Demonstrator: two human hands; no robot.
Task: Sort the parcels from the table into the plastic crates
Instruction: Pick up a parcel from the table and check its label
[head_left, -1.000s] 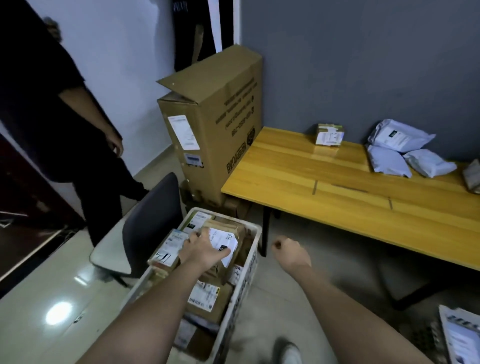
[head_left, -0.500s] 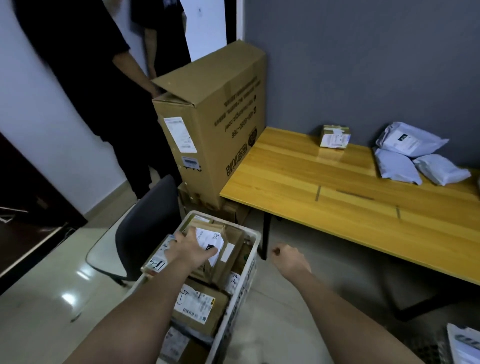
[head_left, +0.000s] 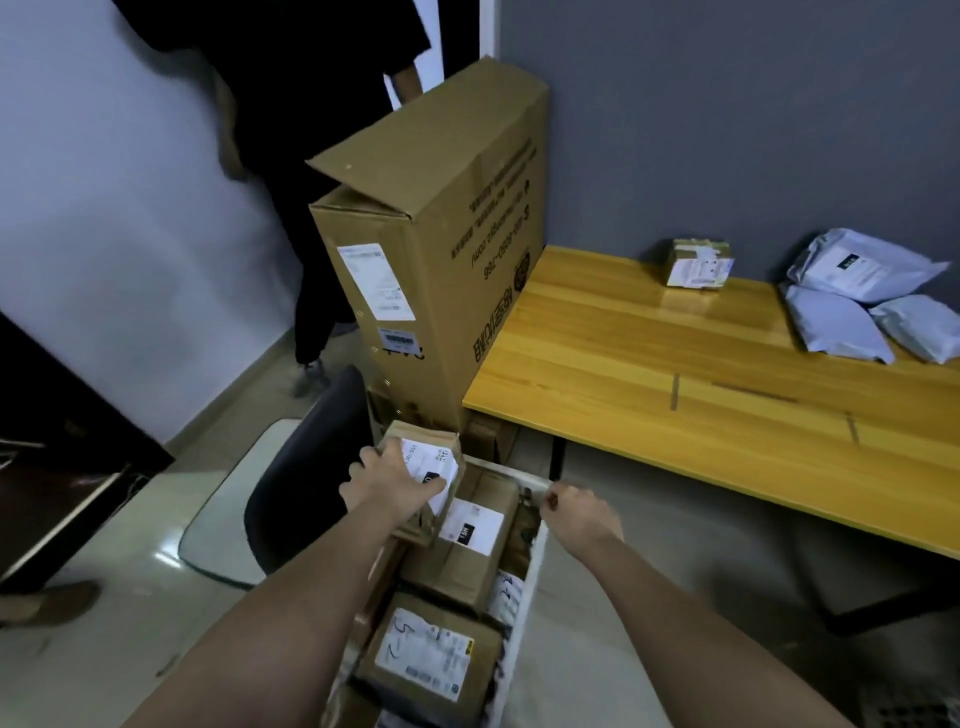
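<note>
White slatted plastic crate (head_left: 527, 582) stood on the floor beside the yellow wooden tabletop (head_left: 675, 374), packed with brown cardboard parcels. Three soft grey poly mailer bags (head_left: 852, 306) and one small taped cardboard box (head_left: 698, 262) lay on the tabletop against the wall. Small brown cardboard parcel with a white label (head_left: 421, 467) sat atop the load at the crate's far end; judged light and stiff, best held across opposite edges. Left hand (head_left: 392, 480), arm extended, lay over it with its grip curled round the parcel. Right hand (head_left: 582, 514) hovered beside the crate rim, grip loosely curled, holding nothing.
</note>
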